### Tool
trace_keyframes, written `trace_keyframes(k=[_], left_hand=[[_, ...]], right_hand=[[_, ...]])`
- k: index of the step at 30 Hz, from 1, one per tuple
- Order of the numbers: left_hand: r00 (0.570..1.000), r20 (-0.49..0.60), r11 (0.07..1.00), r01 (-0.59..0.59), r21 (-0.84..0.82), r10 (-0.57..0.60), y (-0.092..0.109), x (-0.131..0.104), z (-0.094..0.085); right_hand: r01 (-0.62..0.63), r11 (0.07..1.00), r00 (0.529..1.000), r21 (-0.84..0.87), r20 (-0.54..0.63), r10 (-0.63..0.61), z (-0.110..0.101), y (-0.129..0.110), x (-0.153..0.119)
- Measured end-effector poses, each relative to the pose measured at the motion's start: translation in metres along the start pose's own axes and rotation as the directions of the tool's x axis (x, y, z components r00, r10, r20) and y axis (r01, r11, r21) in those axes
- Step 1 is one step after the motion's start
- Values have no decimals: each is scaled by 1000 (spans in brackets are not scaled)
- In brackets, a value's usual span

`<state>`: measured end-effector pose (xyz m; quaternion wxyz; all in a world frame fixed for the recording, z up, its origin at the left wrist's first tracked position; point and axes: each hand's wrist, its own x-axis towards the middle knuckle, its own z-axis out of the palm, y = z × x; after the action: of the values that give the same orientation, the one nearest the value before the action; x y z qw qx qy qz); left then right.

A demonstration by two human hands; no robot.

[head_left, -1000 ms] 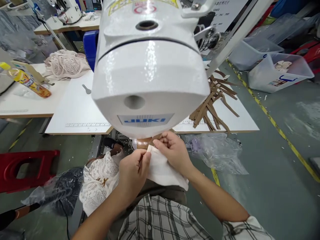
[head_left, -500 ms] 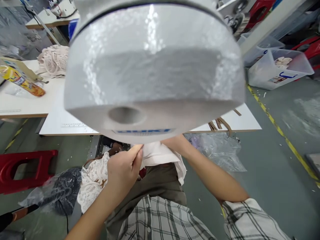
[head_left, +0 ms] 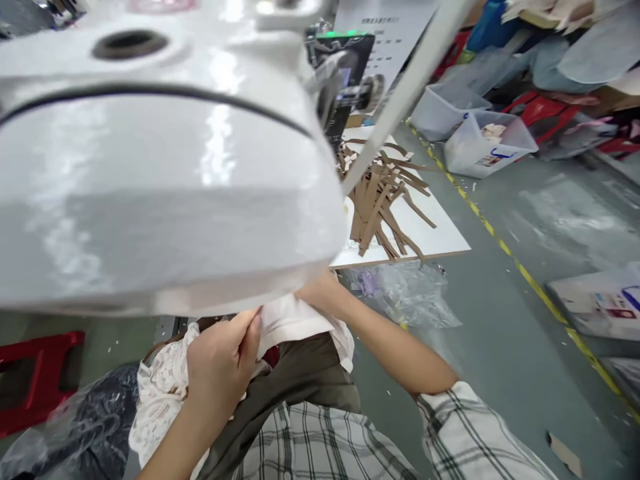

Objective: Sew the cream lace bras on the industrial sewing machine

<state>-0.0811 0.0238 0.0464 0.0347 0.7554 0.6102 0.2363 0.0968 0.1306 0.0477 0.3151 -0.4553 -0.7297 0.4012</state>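
My left hand [head_left: 223, 353] pinches the edge of a pale cream cloth [head_left: 293, 320] between thumb and fingers, just under the sewing machine head [head_left: 165, 220]. Across from it, my right hand [head_left: 320, 290] is against the same cloth, its fingers hidden by the machine and the cloth. The cloth spans both hands and drapes over my lap on the right. White lace fabric [head_left: 160, 387] with brown trim lies beside my left forearm. The big white machine head fills the upper left and covers the stitching area.
Brown strips [head_left: 383, 207] lie in a pile on the white table [head_left: 445, 243] behind the machine. A pale post [head_left: 410, 93] slants past them. Clear plastic bags [head_left: 415, 293] lie below. Plastic bins [head_left: 487, 150] stand at the back right. A red stool [head_left: 45, 380] is at left.
The view has swung to the right, so the machine head sits further left and the brown strip pile shows. Both hands keep their places at the cloth.
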Motion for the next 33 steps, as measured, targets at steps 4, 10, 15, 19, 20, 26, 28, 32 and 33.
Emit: trace_keyframes(k=[4, 10, 15, 19, 20, 26, 28, 32, 33], left_hand=[[999, -24, 999, -34, -20, 34, 2, -1, 0], [996, -46, 997, -74, 0, 74, 4, -2, -1], [998, -29, 998, -59, 32, 60, 5, -3, -1], [996, -48, 996, -76, 54, 79, 6, -4, -1], [995, -56, 995, -85, 56, 88, 5, -4, -1], [991, -68, 991, -111, 72, 116, 5, -5, 0], [989, -74, 991, -121, 64, 126, 4, -6, 0], [991, -60, 992, -112, 58, 115, 3, -7, -1], [992, -57, 993, -106, 58, 109, 3, -7, -1]], right_hand=[[9, 997, 999, 78, -38, -6, -1, 2, -2], [-2, 994, 998, 112, -61, 9, -1, 5, -7], [9, 992, 998, 125, -61, -1, 0, 8, -9], [8, 993, 997, 116, -78, 1, 1, 9, -9], [7, 993, 997, 119, -82, 3, 1, 10, -10], [0, 987, 995, 160, -97, 16, 4, 13, -12], [-5, 983, 995, 183, -101, 24, 5, 13, -13], [-4, 973, 995, 229, -97, 27, 6, 14, -14], [-3, 972, 995, 236, -98, 27, 6, 14, -15]])
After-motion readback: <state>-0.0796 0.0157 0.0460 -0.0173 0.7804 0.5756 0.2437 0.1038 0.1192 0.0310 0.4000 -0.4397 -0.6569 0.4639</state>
